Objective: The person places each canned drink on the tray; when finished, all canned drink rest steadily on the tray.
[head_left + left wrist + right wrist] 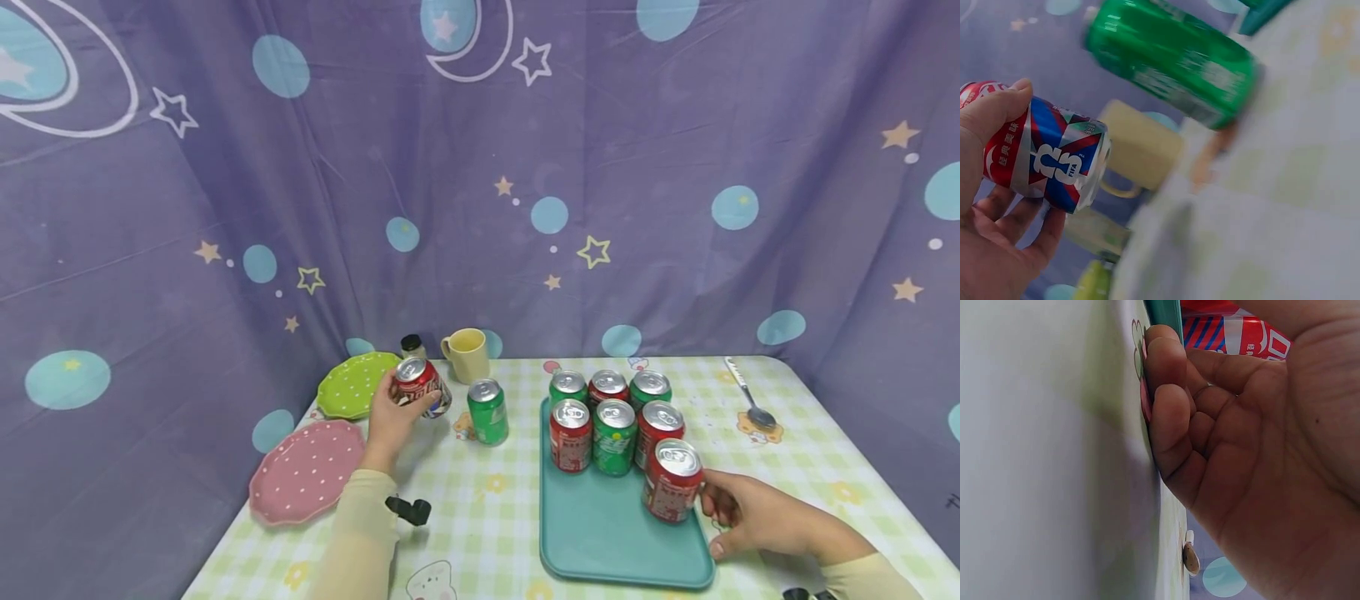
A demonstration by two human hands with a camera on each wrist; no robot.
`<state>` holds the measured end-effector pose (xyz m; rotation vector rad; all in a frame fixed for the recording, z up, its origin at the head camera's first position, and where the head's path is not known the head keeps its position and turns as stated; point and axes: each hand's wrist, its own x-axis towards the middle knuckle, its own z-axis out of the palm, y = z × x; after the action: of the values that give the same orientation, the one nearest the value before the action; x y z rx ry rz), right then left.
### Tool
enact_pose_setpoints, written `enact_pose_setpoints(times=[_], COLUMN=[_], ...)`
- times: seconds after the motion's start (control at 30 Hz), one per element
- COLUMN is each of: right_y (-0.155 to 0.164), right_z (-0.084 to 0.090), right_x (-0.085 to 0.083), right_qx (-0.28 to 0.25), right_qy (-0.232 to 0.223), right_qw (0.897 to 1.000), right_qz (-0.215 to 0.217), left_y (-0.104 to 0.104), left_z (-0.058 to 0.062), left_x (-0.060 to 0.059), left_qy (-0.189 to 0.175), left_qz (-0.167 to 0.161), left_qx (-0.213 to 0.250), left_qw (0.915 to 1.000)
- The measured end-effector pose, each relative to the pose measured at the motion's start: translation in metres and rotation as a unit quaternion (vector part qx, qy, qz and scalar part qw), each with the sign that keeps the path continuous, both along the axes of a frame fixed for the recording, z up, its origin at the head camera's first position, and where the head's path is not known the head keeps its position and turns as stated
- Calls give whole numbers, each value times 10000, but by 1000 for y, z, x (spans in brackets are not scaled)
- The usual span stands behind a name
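Note:
My left hand point(388, 427) grips a red cola can point(422, 387) above the table's left part. In the left wrist view the cola can point(1063, 153) shows a blue, red and silver pattern, with thumb and fingers around it. Right of this hand stands a green soda can point(489, 417) on the cloth. My right hand point(765, 515) rests beside the right edge of the teal tray point(615, 546), its fingers loosely bent. These fingers are close to the front red cola can point(672, 487) on the tray; whether they touch it I cannot tell.
Behind that front can, several red and green cans point(613, 442) stand grouped on the tray. A pink plate point(307, 471), a green plate point(356, 383), a dark-capped jar point(412, 346) and a yellow mug point(469, 357) are at left. A spoon point(759, 417) lies at the far right.

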<state>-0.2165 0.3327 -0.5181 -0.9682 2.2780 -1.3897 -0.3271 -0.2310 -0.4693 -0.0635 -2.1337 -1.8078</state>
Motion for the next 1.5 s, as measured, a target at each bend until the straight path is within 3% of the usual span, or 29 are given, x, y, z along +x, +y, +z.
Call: enact_pose_setpoints(times=[0.27,0.5,0.77,0.93,1.13,1.37,1.5], right_y=[1,0,-1,-1,-1,-1,-1], right_z=[1,1,4,5,5,5,4], right_x=[1,2,2,2,2,2,2], right_qx=[-47,-23,56,125,152,172,168], right_qy=[-192,-163,-72,-89,-42,-103,-73], right_qw=[9998,9999,10000,9999,9998,9997,9998], right_qz=[-4,-10,-21,-68,-86,-102,-112], left_y=[-5,1,14,29,51,83,102], left_z=[49,86,112,126,130,118,108], left_x=[20,44,66,83,93,96,98], left_qy=[918,1372,1727,1888,2015,2029,1752], left_qz=[416,374,191,-84,-549,-1027,-1306], left_qx=[372,365,225,-50,-284,-772,-920], left_qw=[9942,9892,9845,9820,9775,9707,9715])
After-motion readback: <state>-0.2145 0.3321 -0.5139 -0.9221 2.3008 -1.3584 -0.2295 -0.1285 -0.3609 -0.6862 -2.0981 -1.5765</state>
